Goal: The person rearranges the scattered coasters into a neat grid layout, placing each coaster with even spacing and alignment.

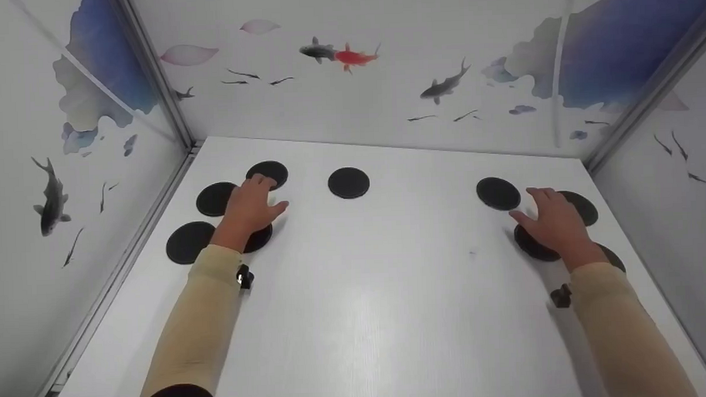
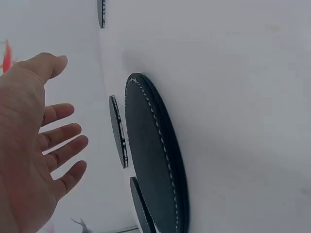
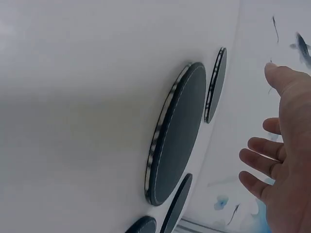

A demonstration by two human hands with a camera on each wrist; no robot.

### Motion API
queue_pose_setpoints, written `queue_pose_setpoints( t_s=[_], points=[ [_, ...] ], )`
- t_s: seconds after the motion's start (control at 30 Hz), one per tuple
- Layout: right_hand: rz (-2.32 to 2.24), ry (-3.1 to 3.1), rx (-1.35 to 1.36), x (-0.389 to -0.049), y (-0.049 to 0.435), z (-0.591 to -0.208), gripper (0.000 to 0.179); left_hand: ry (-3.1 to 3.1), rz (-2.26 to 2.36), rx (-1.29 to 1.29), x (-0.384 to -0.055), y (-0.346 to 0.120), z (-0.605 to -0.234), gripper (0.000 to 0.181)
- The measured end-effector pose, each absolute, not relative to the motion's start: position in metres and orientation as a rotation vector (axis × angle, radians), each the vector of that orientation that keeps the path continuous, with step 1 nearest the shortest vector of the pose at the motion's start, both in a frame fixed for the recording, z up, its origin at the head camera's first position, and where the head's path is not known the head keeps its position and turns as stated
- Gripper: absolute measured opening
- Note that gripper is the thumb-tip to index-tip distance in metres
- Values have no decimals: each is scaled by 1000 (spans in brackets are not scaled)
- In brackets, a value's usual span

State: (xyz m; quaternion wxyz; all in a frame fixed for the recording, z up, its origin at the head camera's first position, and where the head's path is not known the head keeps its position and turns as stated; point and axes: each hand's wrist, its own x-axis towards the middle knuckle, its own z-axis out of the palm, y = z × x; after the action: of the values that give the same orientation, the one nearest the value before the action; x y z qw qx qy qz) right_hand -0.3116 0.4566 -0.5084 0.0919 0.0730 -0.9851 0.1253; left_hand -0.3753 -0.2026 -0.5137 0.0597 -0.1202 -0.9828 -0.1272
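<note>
Black round coasters with pale stitched edges lie flat in two loose groups on a white tabletop. My left hand (image 1: 249, 209) hovers over the left group, fingers apart and thumb out to the side. Around it are the far coaster (image 1: 268, 169), two coasters at its left and one partly hidden under the wrist. In the left wrist view the hand (image 2: 29, 141) is clear of the large coaster (image 2: 150, 150). Above the right group is my right hand (image 1: 556, 223), loosely spread and holding nothing. The right wrist view shows a gap between its fingers and a thick-edged coaster (image 3: 180, 136).
A lone coaster (image 1: 349, 183) lies near the back, between the groups. White panels printed with fish (image 1: 440, 88) and blue shapes enclose the tabletop (image 1: 363, 315) at the back and both sides. Small black devices (image 1: 562, 296) sit at both wrists.
</note>
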Motion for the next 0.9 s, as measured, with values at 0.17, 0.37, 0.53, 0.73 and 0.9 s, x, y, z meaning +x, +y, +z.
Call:
queue_pose_setpoints(
  t_s=[0.17, 0.37, 0.53, 0.73, 0.9],
  points=[
    [527, -2922, 194, -324, 434, -514, 88, -2964, -557, -424, -381, -199, -520, 67],
    [703, -2968, 196, -339, 399, -522, 93, -2954, -772, -489, -390, -187, -526, 63],
    [824, -2968, 220, -352, 363, -532, 92, -2960, -927, -478, -399, -173, -532, 63],
    [999, -2926, 239, -370, 315, -542, 88, -2994, -973, -450, -410, -152, -534, 69],
    [1085, -2945, 264, -384, 274, -546, 91, -2997, -1010, -450, -420, -135, -537, 78]
  ],
)
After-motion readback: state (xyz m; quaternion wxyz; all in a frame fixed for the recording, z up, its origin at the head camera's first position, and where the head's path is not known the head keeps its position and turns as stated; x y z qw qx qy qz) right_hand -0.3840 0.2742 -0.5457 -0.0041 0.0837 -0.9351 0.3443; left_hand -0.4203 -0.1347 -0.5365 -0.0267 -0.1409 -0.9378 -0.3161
